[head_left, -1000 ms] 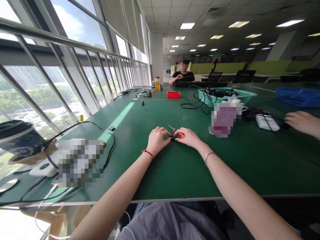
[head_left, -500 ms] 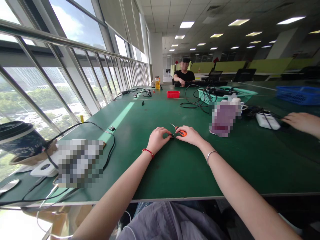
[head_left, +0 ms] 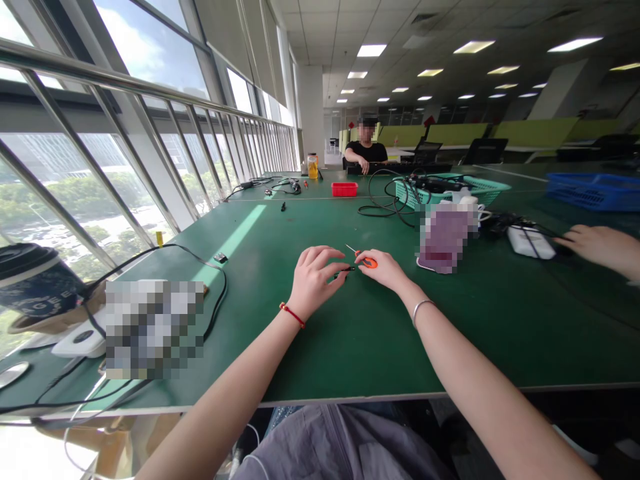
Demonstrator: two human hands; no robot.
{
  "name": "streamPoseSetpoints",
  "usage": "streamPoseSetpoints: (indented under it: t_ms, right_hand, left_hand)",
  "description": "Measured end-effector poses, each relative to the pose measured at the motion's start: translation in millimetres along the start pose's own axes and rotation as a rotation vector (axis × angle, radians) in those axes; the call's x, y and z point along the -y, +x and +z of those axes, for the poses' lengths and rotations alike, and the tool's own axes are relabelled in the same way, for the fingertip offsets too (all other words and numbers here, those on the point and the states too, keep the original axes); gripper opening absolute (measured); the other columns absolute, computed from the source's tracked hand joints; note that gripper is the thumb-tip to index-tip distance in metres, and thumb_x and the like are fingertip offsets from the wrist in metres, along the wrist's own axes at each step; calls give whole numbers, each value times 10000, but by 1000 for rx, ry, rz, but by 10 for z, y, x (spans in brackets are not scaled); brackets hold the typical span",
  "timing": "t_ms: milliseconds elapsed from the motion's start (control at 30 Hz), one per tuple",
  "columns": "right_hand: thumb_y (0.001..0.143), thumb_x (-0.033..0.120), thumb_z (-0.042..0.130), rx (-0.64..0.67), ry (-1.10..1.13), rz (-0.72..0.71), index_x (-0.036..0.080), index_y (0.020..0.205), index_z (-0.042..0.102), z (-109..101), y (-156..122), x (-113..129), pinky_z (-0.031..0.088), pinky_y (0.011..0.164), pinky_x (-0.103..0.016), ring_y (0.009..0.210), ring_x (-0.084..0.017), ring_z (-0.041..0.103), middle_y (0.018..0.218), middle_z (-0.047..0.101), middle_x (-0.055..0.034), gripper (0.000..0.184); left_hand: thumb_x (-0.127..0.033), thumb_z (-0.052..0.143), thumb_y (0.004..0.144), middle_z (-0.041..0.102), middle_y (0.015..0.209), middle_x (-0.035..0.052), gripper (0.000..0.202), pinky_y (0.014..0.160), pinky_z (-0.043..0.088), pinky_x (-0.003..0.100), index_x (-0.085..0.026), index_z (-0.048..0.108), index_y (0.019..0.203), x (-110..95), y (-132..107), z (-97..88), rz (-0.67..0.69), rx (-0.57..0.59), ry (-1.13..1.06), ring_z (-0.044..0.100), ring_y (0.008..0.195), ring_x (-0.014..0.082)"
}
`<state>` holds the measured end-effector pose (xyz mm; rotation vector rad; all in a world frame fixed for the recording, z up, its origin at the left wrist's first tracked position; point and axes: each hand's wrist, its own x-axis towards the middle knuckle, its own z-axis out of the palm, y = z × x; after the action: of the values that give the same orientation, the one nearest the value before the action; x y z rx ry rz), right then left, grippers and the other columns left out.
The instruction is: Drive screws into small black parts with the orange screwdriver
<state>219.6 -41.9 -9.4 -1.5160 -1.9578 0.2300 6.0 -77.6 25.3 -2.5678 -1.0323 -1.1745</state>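
Both my hands rest close together on the green table (head_left: 360, 333), a little beyond its middle. My left hand (head_left: 313, 278) is curled, with thumb and fingers pinched on a small black part (head_left: 349, 269). My right hand (head_left: 383, 270) is closed round an orange-handled screwdriver (head_left: 368, 262), whose thin metal shaft points up and to the left. The black part lies between the two hands, just below the screwdriver. A red cord circles my left wrist and a silver bangle my right.
At the left edge stand a paper coffee cup (head_left: 35, 283), a white device (head_left: 75, 340) and black cables (head_left: 200, 257). Further back are a red box (head_left: 345, 189), a teal basket (head_left: 450, 188), a blue basket (head_left: 595, 190) and a white power strip (head_left: 530, 241). Another person's hand (head_left: 600, 247) rests at right; a person (head_left: 367, 148) sits far back.
My left hand has lifted and opened its fingers a little while keeping the black part pinched. The right hand with the screwdriver has shifted slightly right and away.
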Motion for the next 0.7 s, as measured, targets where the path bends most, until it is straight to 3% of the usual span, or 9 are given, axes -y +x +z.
streamPoseSetpoints:
  t_ms: [100,300,467,567,700]
  right_hand:
    - [741,256,575,0,-4,8,261,879,677,12,2,-5,444,737,-274,819,-164,599,955,649,-10,172]
    - [746,272,577,7,-5,8,264,864,679,37,7,6,443,735,-273,837,-172,605,957,655,-10,156]
    - [747,267,576,7,-4,9,264,860,679,41,-3,26,441,725,-273,840,-177,606,959,657,-13,153]
    - [747,260,578,10,-5,8,263,855,678,32,-15,42,440,713,-267,835,-174,606,958,660,-11,148]
    - [749,262,579,14,-6,15,262,853,678,20,-24,67,435,699,-268,814,-168,603,945,660,-7,143]
  left_hand:
    - [-258,575,821,681,1091,26,147,976,393,390,-244,721,829,29,-52,39,-47,70,-41,553,1067,223]
    - [-255,630,761,655,1186,22,112,966,446,388,-221,734,787,205,-96,234,-330,276,-177,571,1078,234]
    - [-259,623,757,711,1030,17,132,916,480,342,-217,739,803,194,-57,298,-405,314,-199,620,972,214]
    - [-273,622,756,717,973,20,138,856,497,318,-218,738,806,283,-45,234,-440,291,-137,625,934,215]
    - [-296,594,763,711,1001,51,178,797,496,337,-206,738,815,704,-121,-102,-565,226,101,609,962,264]
